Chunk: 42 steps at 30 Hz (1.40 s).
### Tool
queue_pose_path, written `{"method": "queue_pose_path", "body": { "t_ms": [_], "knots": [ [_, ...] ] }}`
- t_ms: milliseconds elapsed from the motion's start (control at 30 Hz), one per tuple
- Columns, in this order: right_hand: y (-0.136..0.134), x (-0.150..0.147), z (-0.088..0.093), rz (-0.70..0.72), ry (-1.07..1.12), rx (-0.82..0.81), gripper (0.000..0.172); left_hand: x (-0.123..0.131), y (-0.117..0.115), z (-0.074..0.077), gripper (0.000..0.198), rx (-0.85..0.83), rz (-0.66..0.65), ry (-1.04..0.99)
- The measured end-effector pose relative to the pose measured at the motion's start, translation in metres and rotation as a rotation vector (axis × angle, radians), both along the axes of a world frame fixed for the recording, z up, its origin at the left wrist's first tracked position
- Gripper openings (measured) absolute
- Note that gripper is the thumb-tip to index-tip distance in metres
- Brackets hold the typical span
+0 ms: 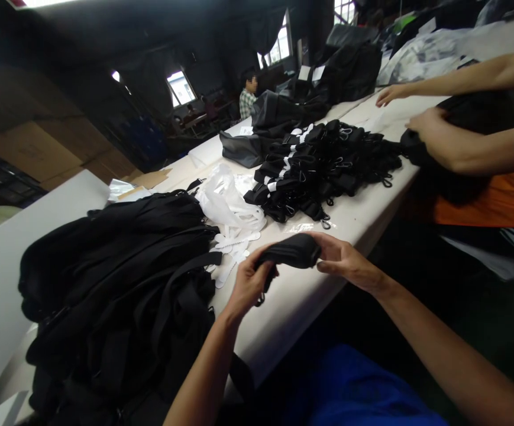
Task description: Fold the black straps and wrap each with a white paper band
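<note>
Leftmost, a heap of loose black fabric straps (119, 284) sprawls over the near left end of the long pale worktop (354, 219), within easy reach of the person's left side, so it reads as a supply pile. Just right of it, towards the worktop's near edge, lies a tangle of white plastic strips (232, 213), some spilling flat beside the heap.

Next, the left hand (248, 284) is closed around one end of a folded black padded strap piece (290, 251), fingers wrapped under it and a short dark tail hanging below the palm. The piece sits just above the worktop's near edge, held clear of the surface, probably so both hands can work it. The right hand (345, 263) pinches the other end between thumb and fingertips, which keeps the fold flat.

Farther along, mid-worktop, a pile of bundled black straps with white bands and metal clips (323, 168) is stacked, looking like finished bundles set aside. At the far right edge, a co-worker's two hands (420, 121) press on dark fabric.
</note>
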State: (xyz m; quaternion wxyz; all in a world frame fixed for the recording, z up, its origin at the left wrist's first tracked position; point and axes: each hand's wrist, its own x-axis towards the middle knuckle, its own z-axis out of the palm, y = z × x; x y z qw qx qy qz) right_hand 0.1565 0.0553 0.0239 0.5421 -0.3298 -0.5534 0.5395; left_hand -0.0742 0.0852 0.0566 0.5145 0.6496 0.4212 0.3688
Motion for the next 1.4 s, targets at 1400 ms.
{"method": "queue_pose_path", "body": {
  "t_ms": [1400],
  "knots": [
    [0.063,-0.094,-0.035,-0.21,-0.896,-0.104,0.016,-0.034,0.021,-0.044,0.047,-0.171,0.182,-0.277]
  ]
}}
